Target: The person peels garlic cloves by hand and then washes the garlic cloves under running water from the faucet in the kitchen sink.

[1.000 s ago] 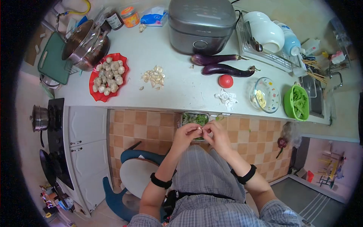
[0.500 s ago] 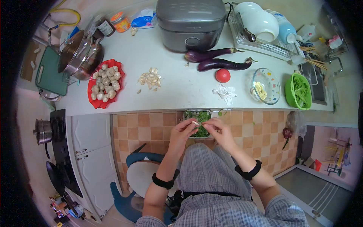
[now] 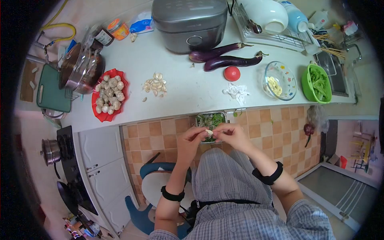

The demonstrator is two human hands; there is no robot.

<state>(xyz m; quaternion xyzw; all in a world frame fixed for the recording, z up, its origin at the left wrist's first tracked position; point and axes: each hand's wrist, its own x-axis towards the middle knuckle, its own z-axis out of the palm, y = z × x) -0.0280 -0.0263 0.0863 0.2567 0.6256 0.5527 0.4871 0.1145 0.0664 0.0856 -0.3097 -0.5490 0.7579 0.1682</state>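
Note:
A pale garlic clove [image 3: 209,132] is pinched between my two hands, just off the counter's front edge. My left hand [image 3: 189,143] closes its thumb and fingertips on the clove's left side, while the fingertips of my right hand [image 3: 235,137] pinch at its right side. Directly beneath them is a bin [image 3: 225,116] holding green leafy scraps, partly covered by my fingers. On the counter lie a pile of loose unpeeled cloves [image 3: 155,85] and a red scalloped plate [image 3: 107,117] of whole garlic bulbs [image 3: 109,94]. Peeled cloves [image 3: 274,86] rest in a clear glass bowl [image 3: 293,85].
Two eggplants [image 3: 234,62], a tomato [image 3: 232,73] and a crumpled white tissue [image 3: 237,93] lie mid-counter. A rice cooker [image 3: 188,26] stands behind them. At right are a green basket [image 3: 327,95] of leafy greens and a dish rack [image 3: 272,40]; at left, a steel pot [image 3: 82,68].
The view has tilted and shifted a little. My right fingertips have come closer to my left ones, and more of the clove's pale surface shows between them.

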